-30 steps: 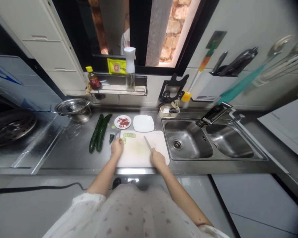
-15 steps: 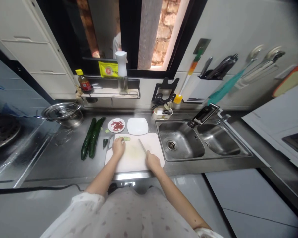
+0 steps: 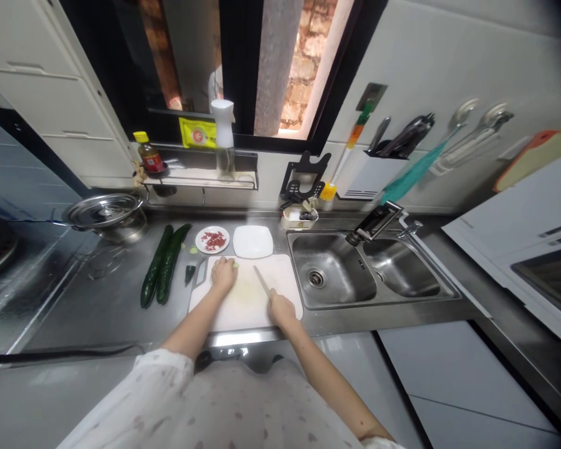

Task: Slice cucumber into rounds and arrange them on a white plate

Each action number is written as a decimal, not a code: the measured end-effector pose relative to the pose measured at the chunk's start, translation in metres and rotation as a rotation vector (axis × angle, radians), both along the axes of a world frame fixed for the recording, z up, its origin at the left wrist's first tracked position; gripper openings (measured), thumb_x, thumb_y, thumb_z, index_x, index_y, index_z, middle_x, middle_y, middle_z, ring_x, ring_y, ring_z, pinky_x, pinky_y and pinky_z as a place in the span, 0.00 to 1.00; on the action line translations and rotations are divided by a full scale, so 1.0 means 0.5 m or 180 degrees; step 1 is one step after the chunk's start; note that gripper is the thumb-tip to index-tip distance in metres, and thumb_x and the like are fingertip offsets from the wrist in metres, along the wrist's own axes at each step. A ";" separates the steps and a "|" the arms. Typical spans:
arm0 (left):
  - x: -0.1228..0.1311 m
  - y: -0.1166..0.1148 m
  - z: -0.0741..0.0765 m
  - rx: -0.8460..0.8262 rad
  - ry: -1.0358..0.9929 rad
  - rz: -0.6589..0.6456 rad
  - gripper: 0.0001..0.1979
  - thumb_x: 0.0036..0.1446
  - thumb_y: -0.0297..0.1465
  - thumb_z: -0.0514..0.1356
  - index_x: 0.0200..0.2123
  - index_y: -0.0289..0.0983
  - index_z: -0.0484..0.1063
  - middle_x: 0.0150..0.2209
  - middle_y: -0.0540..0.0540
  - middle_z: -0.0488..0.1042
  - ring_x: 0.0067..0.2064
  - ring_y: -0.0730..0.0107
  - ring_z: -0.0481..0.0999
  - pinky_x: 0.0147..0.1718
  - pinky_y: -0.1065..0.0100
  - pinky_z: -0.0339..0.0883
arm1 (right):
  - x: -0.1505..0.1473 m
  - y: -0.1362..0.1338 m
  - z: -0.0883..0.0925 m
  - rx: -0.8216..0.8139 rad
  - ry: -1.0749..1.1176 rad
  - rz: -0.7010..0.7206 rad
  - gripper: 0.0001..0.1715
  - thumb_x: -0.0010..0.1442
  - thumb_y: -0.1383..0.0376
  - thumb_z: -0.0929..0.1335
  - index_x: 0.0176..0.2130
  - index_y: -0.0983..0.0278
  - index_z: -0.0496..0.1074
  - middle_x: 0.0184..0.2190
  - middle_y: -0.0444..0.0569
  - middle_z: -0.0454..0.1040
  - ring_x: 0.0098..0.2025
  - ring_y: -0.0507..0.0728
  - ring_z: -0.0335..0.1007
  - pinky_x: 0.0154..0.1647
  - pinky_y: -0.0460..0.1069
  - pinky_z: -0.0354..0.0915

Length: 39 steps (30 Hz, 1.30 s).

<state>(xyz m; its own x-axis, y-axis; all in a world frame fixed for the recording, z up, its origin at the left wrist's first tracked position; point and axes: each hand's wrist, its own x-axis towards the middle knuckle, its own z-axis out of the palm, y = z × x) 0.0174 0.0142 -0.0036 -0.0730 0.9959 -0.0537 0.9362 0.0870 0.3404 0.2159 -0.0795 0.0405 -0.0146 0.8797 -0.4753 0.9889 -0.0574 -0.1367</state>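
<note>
My left hand (image 3: 223, 274) is closed over pale green cucumber slices (image 3: 235, 265) at the upper left of the white cutting board (image 3: 250, 315). Most of the slices are hidden beneath its fingers. In my right hand (image 3: 281, 308) is the handle of a knife (image 3: 262, 281), whose blade points up and left, apart from the slices. A dark green cucumber end (image 3: 189, 273) lies left of the board by its grey handle. Farther left, two whole cucumbers (image 3: 169, 265) lie side by side.
Behind the board stand a round plate (image 3: 212, 239) of chopped red bits and a white square plate (image 3: 253, 242). A double sink (image 3: 331, 299) is on the right. A lidded steel pot (image 3: 107, 215) stands at the left back, below a shelf with bottles.
My left hand has shifted over the row of slices and now covers most of them. The knife stays in my right hand. The whole view has shifted slightly.
</note>
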 end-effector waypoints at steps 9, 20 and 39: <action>-0.002 0.002 0.002 -0.0072 0.0157 -0.0124 0.14 0.61 0.34 0.51 0.44 0.39 0.74 0.45 0.39 0.69 0.49 0.55 0.66 0.47 0.60 0.60 | -0.003 0.001 0.004 -0.0028 -0.0024 0.0012 0.19 0.65 0.69 0.55 0.53 0.66 0.62 0.40 0.59 0.75 0.45 0.60 0.73 0.39 0.51 0.63; 0.002 -0.001 0.019 0.0042 0.0024 -0.0137 0.12 0.60 0.27 0.50 0.41 0.38 0.72 0.42 0.39 0.73 0.47 0.58 0.69 0.45 0.63 0.60 | -0.003 0.001 0.006 -0.0044 -0.0031 -0.0010 0.20 0.64 0.70 0.56 0.54 0.66 0.62 0.40 0.59 0.75 0.45 0.61 0.72 0.40 0.51 0.63; 0.007 -0.121 -0.023 -0.0234 -0.1007 0.0691 0.12 0.56 0.33 0.56 0.44 0.43 0.72 0.37 0.48 0.78 0.38 0.65 0.76 0.34 0.69 0.61 | -0.001 0.001 0.011 -0.0054 0.0067 -0.0001 0.19 0.65 0.69 0.55 0.53 0.66 0.62 0.40 0.59 0.75 0.45 0.60 0.73 0.40 0.50 0.62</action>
<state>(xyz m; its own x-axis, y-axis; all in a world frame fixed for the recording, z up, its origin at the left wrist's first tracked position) 0.0210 -0.0464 -0.0152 -0.2499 0.9517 -0.1781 0.7432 0.3064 0.5948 0.2153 -0.0791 0.0461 -0.0245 0.8716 -0.4896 0.9858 -0.0602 -0.1565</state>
